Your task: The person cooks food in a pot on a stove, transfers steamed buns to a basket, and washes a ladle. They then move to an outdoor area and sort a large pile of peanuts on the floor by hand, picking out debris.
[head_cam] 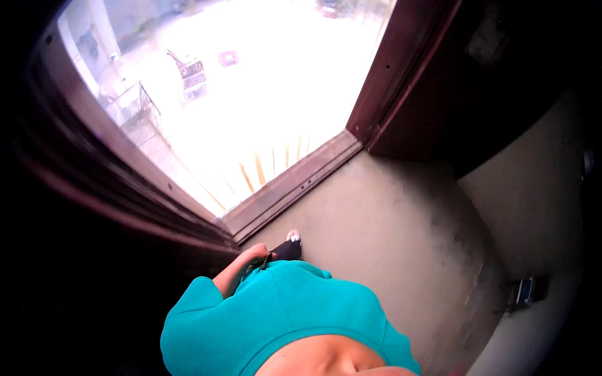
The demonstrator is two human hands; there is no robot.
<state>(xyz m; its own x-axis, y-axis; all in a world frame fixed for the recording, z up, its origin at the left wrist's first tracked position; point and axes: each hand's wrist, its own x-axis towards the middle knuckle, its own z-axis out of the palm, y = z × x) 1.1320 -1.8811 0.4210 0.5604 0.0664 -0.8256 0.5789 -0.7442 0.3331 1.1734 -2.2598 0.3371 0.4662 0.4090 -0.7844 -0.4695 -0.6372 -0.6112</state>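
Note:
My left hand (257,252) is low in front of my body, by the lower edge of my teal shirt (282,301). Its fingers are curled beside a small dark thing, perhaps a strap or cord (266,261); whether they grip it is not plain. My right hand is out of view. Below the shirt show a black trouser leg (288,250) and part of a pale shoe or foot (293,235) on the floor.
Before me stands a doorway with a dark reddish frame (376,80) and a raised threshold (296,181). A dark door panel (414,108) is at the right. Outside, in glare, are a chair-like object (190,70) and a metal-framed object (136,105). A small box-like item (524,291) lies by the right wall.

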